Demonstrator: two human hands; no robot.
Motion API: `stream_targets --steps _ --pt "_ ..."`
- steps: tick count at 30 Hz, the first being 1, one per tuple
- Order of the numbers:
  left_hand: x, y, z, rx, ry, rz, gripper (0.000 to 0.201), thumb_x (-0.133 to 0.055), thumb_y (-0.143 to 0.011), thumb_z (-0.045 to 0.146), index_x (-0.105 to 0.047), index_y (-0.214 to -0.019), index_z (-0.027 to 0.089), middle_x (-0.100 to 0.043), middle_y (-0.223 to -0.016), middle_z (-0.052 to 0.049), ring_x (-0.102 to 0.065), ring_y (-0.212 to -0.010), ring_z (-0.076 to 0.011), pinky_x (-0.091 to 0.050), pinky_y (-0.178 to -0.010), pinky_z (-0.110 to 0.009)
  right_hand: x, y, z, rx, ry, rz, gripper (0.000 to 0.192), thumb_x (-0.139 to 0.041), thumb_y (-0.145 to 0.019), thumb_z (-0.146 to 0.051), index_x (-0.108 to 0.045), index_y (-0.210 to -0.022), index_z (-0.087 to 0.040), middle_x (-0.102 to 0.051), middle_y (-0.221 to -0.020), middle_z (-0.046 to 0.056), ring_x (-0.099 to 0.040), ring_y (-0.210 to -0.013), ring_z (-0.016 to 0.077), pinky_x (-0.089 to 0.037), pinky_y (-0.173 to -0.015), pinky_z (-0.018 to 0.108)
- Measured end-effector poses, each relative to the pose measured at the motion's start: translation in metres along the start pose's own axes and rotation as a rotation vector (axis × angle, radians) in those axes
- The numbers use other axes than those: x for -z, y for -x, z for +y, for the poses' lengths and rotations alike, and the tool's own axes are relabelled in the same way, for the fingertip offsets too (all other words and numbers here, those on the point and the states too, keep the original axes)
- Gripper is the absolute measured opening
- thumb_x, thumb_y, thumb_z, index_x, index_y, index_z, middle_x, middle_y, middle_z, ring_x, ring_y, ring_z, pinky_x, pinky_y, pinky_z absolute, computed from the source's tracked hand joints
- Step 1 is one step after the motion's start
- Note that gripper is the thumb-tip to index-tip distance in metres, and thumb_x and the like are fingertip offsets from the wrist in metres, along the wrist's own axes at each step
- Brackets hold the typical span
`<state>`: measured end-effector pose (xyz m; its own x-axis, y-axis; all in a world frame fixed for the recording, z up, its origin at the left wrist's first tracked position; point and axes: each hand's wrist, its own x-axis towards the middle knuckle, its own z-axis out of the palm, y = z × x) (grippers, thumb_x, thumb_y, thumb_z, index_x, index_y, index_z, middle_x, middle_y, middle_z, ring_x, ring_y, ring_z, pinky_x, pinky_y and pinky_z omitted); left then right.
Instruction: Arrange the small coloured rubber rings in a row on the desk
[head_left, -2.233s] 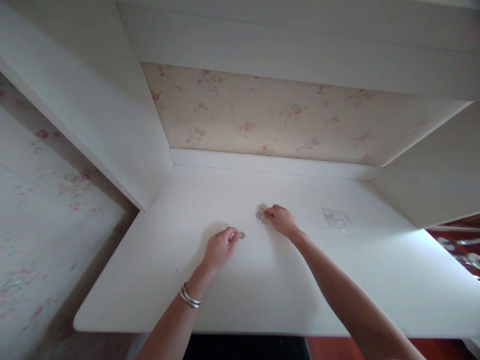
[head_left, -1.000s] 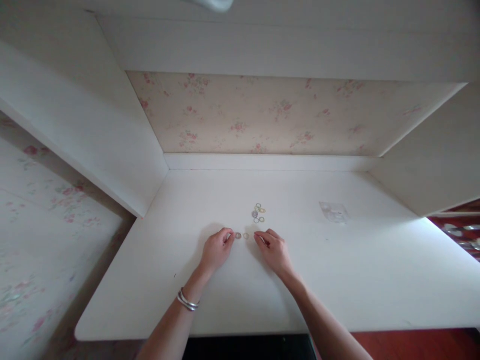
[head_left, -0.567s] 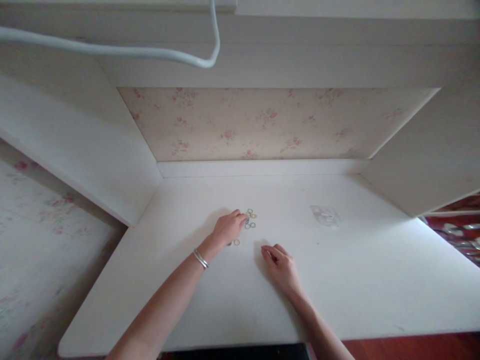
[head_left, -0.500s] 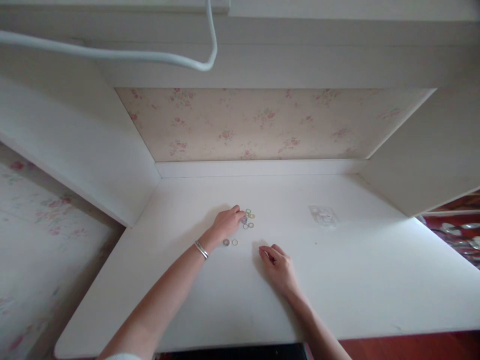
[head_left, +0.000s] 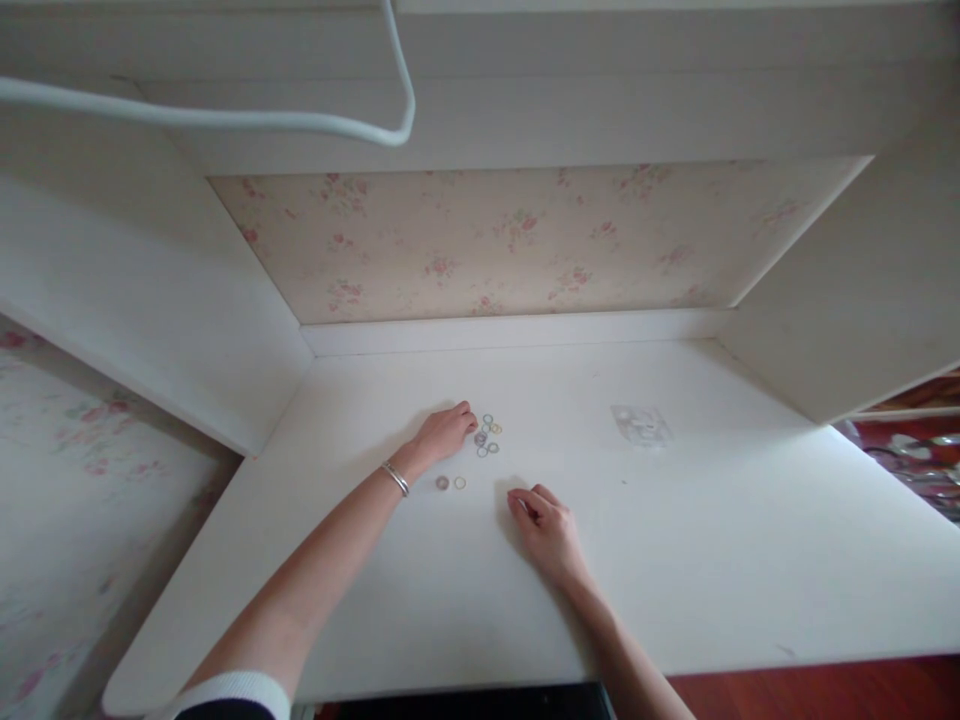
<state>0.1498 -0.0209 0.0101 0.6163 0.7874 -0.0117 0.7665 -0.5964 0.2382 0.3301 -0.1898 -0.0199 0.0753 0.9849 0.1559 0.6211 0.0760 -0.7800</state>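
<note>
Several small rings (head_left: 493, 448) lie in a loose cluster on the white desk (head_left: 420, 600), some silvery and some yellowish. My left hand (head_left: 446, 431) is at the cluster's left edge, its fingers curled and closed; whatever they pinch is hidden. A bracelet (head_left: 395, 478) circles the left wrist. Nearer to me, a thicker brownish ring (head_left: 442, 483) and a thin pale gold ring (head_left: 460, 483) lie side by side. To the lower right of the cluster, my right hand (head_left: 546, 525) rests on the desk with thumb and forefinger pressed together; what is between them is too small to make out.
A clear plastic bag (head_left: 642, 426) lies flat to the right. White panels (head_left: 885, 300) stand on both sides, with a shelf edge above. A white cable (head_left: 300, 121) hangs at the upper left. Shiny objects (head_left: 915, 460) show beyond the right panel.
My left hand has drawn slightly left and back from the ring cluster, uncovering more of it. My right hand keeps its pinch in about the same place. The whole view has shifted a little.
</note>
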Motion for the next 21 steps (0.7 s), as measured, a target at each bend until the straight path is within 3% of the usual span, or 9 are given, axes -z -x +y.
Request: stream_targets --steps 11,16,21 --pt "0.002 0.022 -0.004 0.054 0.007 -0.017 0.026 -0.035 -0.095 0.027 -0.059 -0.097 0.018 -0.054 -0.102 -0.005 -0.057 -0.078 -0.0132 -0.043 -0.073 -0.026 0.0 0.0 0.0 0.003 0.005 -0.003 0.034 -0.04 -0.09 -0.04 -0.069 -0.089 -0.023 -0.058 -0.074 0.002 -0.052 -0.056 0.0106 -0.039 -0.054 0.022" --pt "0.011 0.052 0.008 0.052 0.035 0.019 0.025 -0.035 -0.095 0.028 -0.057 -0.102 0.02 -0.053 -0.103 -0.005 -0.057 -0.081 -0.0135 -0.044 -0.073 -0.026 0.002 0.001 -0.002 0.007 0.016 -0.017 0.032 -0.041 -0.09 -0.038 -0.069 -0.09 -0.024 -0.059 -0.076 0.002 -0.053 -0.059 0.0109 -0.04 -0.056 0.021" --pt "0.013 0.085 0.024 0.005 0.012 -0.055 0.028 -0.032 -0.096 0.03 -0.058 -0.098 0.02 -0.054 -0.099 -0.005 -0.057 -0.073 -0.0132 -0.043 -0.064 -0.025 0.0 0.001 -0.002 0.009 0.022 -0.011 0.033 -0.041 -0.09 -0.039 -0.069 -0.089 -0.024 -0.06 -0.077 0.002 -0.052 -0.057 0.0108 -0.039 -0.055 0.022"
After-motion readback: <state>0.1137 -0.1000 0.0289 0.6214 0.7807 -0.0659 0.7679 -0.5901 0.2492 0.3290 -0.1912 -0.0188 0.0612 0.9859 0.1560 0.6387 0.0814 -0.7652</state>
